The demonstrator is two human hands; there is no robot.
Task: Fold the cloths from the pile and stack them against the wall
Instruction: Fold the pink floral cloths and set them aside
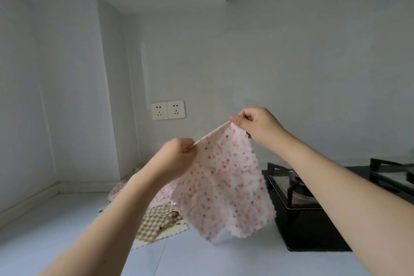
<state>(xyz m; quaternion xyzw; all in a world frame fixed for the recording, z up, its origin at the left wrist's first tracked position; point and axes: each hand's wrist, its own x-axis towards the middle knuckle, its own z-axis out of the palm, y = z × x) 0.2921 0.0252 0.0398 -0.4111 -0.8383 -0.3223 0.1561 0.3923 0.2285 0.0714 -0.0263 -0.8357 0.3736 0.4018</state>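
I have the thin white cloth with pink and grey spots (224, 186) lifted off the bench (56, 242), hanging in the air between my two hands. My left hand (177, 157) pinches one end of its top edge between thumb and curled fingers; my right hand (253, 125), higher and further from me, pinches the other end the same way. The top edge runs taut and slanted between the two grips, and the rest droops freely below with its zigzag-cut border showing.

Below and behind my left hand lies the pile: a tan waffle-weave cloth (154, 224) on top of a pale yellow one, with more pink spotted cloths (121, 190) beyond it towards the wall (246, 63).

I judge this cloth light, limp and without stiffness; it will sag wherever it is unsupported. Holding the two top corners seems right, since that lets it hang flat for a clean fold.

A black gas hob (313, 219) sits below my right forearm, close to the hanging hem.
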